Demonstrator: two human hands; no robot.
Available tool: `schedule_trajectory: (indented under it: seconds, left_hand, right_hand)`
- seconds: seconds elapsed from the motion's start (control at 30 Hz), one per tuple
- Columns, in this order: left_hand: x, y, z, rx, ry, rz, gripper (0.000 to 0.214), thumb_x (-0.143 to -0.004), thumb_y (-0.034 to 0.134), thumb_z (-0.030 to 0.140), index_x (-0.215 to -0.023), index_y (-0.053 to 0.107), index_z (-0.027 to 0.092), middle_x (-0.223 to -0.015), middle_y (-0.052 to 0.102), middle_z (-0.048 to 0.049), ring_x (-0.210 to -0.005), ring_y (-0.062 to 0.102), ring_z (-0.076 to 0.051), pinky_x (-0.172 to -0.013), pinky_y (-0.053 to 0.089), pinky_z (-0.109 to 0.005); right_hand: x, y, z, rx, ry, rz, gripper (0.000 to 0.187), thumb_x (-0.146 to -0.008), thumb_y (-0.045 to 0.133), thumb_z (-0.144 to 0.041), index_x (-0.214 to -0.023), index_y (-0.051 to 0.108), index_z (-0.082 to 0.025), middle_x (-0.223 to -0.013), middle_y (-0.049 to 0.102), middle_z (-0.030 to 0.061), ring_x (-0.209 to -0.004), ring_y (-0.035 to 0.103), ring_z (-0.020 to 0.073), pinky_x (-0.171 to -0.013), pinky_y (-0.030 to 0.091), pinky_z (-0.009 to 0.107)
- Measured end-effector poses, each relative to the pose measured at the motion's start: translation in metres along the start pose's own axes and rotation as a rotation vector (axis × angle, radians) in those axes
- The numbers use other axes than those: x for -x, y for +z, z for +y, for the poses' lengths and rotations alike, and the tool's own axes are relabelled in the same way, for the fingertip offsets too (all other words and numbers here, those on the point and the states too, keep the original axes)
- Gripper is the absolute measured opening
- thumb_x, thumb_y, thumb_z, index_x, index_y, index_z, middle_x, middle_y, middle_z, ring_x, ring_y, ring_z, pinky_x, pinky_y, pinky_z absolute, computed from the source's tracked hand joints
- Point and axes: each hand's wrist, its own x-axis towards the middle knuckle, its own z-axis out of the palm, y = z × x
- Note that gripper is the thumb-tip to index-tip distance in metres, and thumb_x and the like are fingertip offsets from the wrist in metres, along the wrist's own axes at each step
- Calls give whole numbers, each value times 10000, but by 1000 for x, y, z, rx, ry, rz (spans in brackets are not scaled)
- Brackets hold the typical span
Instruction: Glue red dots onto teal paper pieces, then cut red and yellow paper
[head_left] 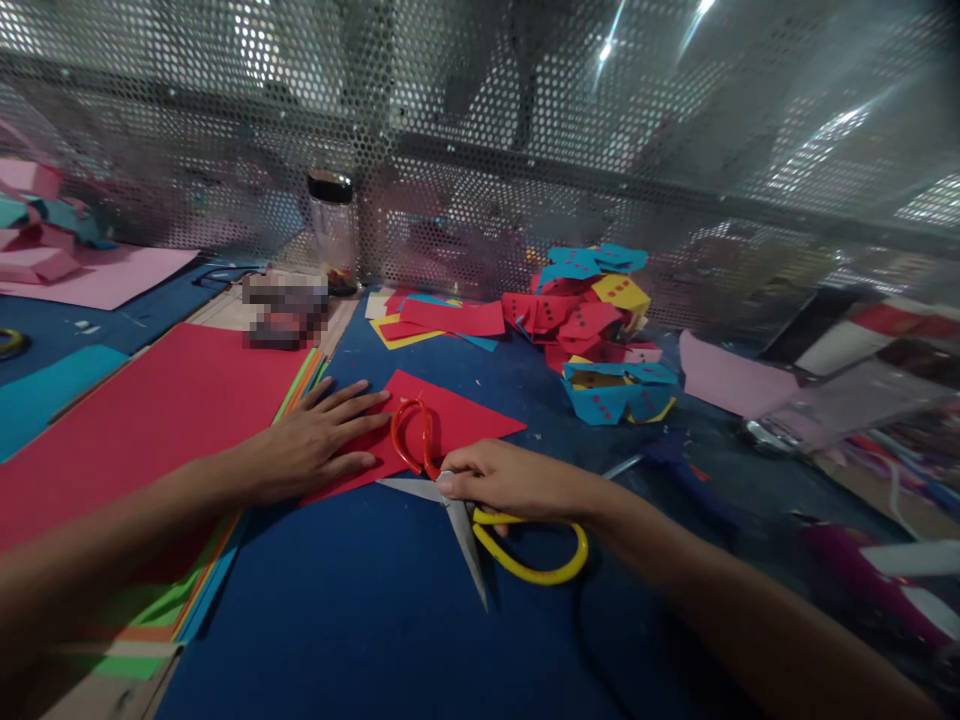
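Note:
My left hand (322,442) lies with its fingers spread on a piece of red paper (457,412) on the blue table. In my right hand (495,478) is a pair of scissors (466,545), gripped near the pivot. One handle loop is orange-red and rests over the red paper; the other is yellow and sits below my right wrist. The blades stand apart, one pointing left and the other toward me. Beneath my left forearm is a stack of coloured paper sheets (187,400) with a red one on top.
Folded paper shapes with dots (585,310) are piled behind, near flat paper scraps (450,318). A clear jar (334,235) with a black lid stands against the perforated metal screen (450,150). A blue glue gun (675,460) and pink paper (735,375) lie to the right.

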Motion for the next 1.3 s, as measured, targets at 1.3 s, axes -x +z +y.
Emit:
schedule_trajectory:
  seconds: [1.3]
  left_hand:
    - [18,-13,-15,113,-36,-51,653,-923,517,655,-1508,415,384,-1623,353,12,-1525,219,-297,-1239,153,-520]
  right_hand:
    - [-7,3,-10,-90,19,-28,300,-963,500,-399,-751,444,-195,-653,341,-67,-547,389,66,-479,335,175]
